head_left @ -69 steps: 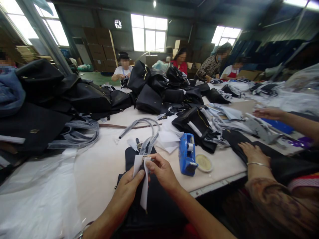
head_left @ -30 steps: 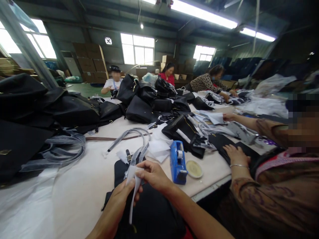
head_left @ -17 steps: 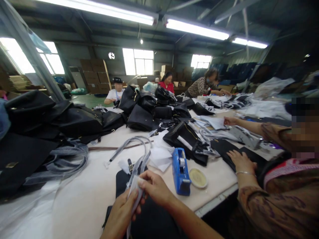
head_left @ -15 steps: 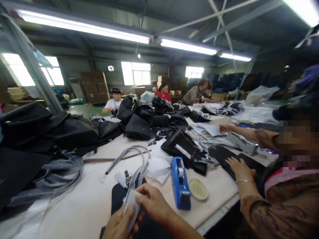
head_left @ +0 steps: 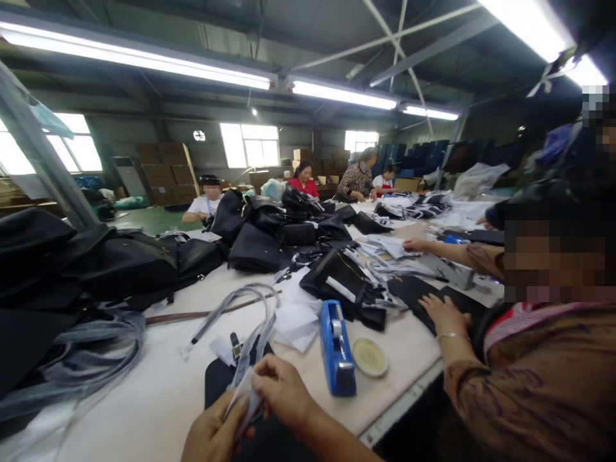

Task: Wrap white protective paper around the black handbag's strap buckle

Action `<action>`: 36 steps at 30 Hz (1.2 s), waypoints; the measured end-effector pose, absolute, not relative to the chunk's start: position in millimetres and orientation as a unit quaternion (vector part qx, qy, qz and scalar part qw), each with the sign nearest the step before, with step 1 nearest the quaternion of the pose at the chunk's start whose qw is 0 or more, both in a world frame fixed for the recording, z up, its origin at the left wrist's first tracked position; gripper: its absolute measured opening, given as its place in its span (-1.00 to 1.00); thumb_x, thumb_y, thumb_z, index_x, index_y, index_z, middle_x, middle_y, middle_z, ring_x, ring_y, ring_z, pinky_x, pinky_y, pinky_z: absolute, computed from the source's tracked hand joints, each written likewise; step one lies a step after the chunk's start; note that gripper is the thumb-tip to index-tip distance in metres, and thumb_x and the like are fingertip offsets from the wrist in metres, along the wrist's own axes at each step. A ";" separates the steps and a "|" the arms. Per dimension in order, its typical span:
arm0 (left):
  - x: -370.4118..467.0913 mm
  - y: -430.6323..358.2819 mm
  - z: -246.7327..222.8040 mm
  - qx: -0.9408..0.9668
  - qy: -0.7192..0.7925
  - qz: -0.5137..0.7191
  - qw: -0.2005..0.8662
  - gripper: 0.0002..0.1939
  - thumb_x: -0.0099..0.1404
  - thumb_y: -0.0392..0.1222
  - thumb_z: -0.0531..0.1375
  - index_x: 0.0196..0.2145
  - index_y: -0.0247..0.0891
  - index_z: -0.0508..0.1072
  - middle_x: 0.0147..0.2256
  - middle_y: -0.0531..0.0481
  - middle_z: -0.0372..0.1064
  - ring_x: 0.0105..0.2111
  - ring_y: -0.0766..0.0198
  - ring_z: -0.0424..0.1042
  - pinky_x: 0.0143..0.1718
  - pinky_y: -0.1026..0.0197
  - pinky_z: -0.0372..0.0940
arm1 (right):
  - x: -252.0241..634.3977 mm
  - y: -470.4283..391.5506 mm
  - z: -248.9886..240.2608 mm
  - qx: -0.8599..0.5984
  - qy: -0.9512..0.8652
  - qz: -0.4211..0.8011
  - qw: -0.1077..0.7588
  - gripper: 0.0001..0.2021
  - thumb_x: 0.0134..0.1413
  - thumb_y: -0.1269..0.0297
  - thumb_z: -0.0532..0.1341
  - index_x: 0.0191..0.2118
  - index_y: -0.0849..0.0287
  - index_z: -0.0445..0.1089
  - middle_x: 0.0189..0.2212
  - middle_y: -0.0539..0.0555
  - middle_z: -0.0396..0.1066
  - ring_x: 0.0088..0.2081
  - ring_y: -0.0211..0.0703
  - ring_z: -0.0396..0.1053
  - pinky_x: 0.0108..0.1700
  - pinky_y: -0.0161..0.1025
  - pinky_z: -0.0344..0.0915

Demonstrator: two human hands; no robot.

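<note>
Low in the middle, a white sheet of wrapping is folded around the near end of a strap in clear film. My left hand is closed on the wrapping from below left. From the right, my right hand pinches its upper edge between thumb and fingers. Beneath both hands lies a black bag piece, partly hidden by them. A small buckle on a black tab shows just beyond. The strap loops away across the pale tabletop.
A blue tape dispenser and a round yellowish disc stand right of my hands. Black bags are heaped behind, more at left near film-wrapped straps. A co-worker's hand rests on black material at right. Other people sit farther back.
The view has turned slightly right, so everything sits farther left in the picture. Both my hands keep their hold on the wrapping, with only slight finger movement.
</note>
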State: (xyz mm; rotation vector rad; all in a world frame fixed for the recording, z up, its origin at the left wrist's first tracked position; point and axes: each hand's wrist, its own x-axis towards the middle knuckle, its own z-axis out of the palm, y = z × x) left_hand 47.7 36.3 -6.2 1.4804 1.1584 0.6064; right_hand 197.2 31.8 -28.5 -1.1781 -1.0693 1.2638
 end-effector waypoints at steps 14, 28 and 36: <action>54.0 27.3 6.0 0.719 0.434 0.272 0.470 -0.80 0.36 -0.04 0.03 -0.25 -0.18 0.34 -0.41 0.05 0.44 -0.53 0.27 0.41 -0.52 0.29 0.24 | 205.9 25.9 -27.0 -0.416 -0.322 0.650 0.548 -0.83 -0.19 0.39 0.16 -0.34 0.20 0.30 -0.67 -0.12 0.17 -0.68 -0.38 0.09 -0.66 -0.42 0.19; 53.2 28.6 -11.2 0.878 0.375 0.114 0.276 -0.70 0.31 -0.31 -0.06 -0.11 -0.14 0.38 -0.26 -0.11 0.42 -0.35 0.15 0.45 -0.32 0.22 0.28 | 208.5 6.9 -46.9 -0.459 -0.320 0.625 0.545 -0.70 -0.08 0.20 0.27 -0.23 0.28 0.33 -0.44 0.01 0.34 -0.59 -0.33 0.27 -0.53 -0.33 0.28; 52.5 41.9 -1.1 0.552 0.459 0.149 0.680 -0.49 0.22 0.12 0.18 0.01 -0.19 0.19 -0.22 -0.11 0.48 -0.26 0.05 0.49 -0.16 0.05 0.38 | 214.8 -1.5 -35.4 -0.522 -0.464 0.486 0.525 -0.77 0.09 0.38 0.13 -0.11 0.18 0.39 -0.38 0.00 0.36 -0.48 -0.35 0.33 -0.45 -0.41 0.25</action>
